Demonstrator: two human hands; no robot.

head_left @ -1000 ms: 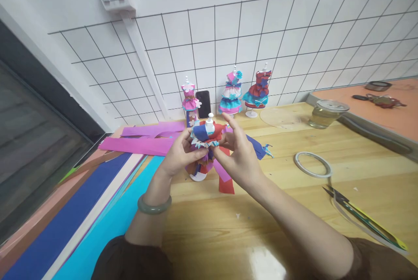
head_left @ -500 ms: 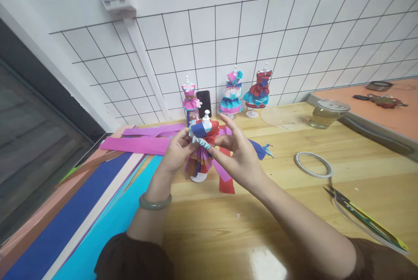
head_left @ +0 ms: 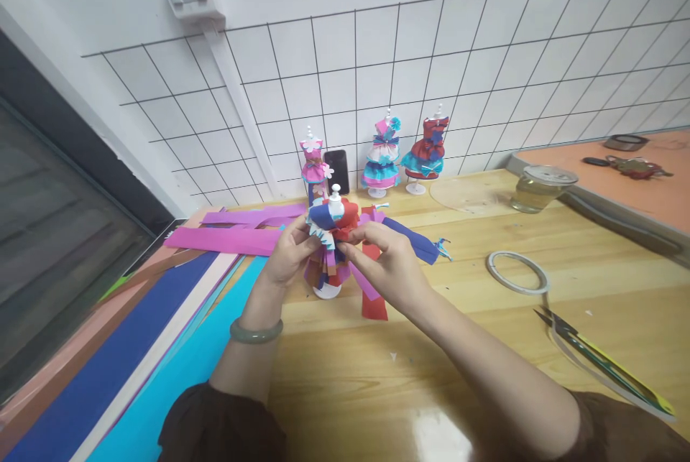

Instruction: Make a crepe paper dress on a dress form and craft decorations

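Note:
A small white dress form [head_left: 335, 194] stands upright on its round base in front of me, dressed in blue, red, white and purple crepe paper. My left hand [head_left: 288, 252] is closed on the left side of its waist, thumb over a white-and-blue ruffled paper strip [head_left: 322, 235]. From the right, my right hand [head_left: 385, 253] pinches at the waist near the red paper, thumb and forefinger close together. Exactly what sits between those fingertips is too small to make out. A red paper strip [head_left: 374, 306] and a rolled blue paper piece [head_left: 412, 238] lie beside my right hand.
Several dressed mini forms, one in pink and blue [head_left: 382, 153], stand by the wall near a phone [head_left: 337, 172]. Coloured paper sheets [head_left: 162, 347] cover the left. To the right are a tape roll [head_left: 518, 272], yellow-handled snips [head_left: 604, 361] and a lidded cup [head_left: 542, 189].
My right fingers have drawn together and come in lower at the waist. The ruffled strip now hangs more steeply toward the left, and the form has shifted slightly left.

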